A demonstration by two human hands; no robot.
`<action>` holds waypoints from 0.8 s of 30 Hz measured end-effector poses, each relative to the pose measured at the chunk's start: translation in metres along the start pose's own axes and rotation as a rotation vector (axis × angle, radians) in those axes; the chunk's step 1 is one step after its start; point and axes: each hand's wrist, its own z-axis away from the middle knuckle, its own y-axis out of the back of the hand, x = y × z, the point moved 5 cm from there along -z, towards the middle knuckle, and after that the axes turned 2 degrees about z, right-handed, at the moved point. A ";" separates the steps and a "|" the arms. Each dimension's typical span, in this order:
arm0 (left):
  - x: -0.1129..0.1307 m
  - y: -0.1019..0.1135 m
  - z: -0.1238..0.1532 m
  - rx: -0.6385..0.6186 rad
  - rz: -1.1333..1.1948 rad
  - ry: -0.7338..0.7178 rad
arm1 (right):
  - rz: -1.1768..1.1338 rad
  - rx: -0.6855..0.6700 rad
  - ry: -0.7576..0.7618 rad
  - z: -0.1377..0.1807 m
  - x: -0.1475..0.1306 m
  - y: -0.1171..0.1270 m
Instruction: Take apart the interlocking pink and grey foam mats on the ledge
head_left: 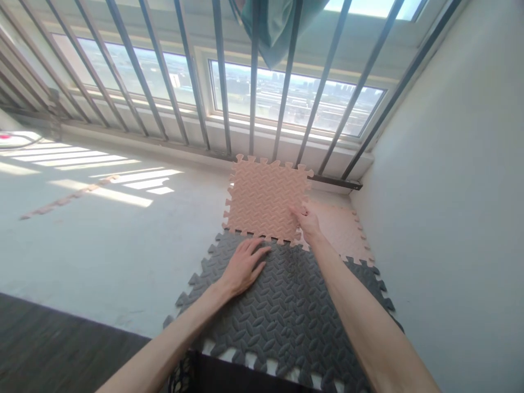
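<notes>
A pink foam mat tile (266, 196) with jigsaw edges is tilted up at its far side, its near edge along the far edge of the dark grey foam mat (278, 311). My right hand (307, 219) pinches the tile's right side near its lower corner. My left hand (244, 265) lies flat with fingers spread on the grey mat, fingertips close to the seam between grey and pink. Another pink tile (338, 226) lies flat on the right beside the wall, partly covered by my right hand and the tilted tile.
Metal railing bars (254, 82) run along the window side at the back. A white wall (450, 207) bounds the right. On the pale floor (135, 256) at left lies a thin pink edge strip (69, 197). Green cloth (278, 30) hangs beyond the bars.
</notes>
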 end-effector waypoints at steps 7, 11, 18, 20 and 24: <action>0.011 -0.018 0.020 -0.098 -0.119 0.054 | 0.007 0.106 0.034 -0.007 0.007 -0.003; 0.012 -0.015 0.019 -0.127 -0.133 0.073 | -0.006 0.119 -0.001 -0.021 0.014 -0.005; 0.014 -0.014 0.020 -0.098 -0.131 0.061 | 0.056 0.072 0.092 -0.028 0.006 -0.013; 0.013 -0.014 0.020 -0.090 -0.134 0.058 | 0.038 0.065 0.091 -0.025 0.003 -0.015; 0.013 -0.015 0.021 -0.093 -0.149 0.057 | 0.025 0.042 0.097 -0.021 -0.007 -0.021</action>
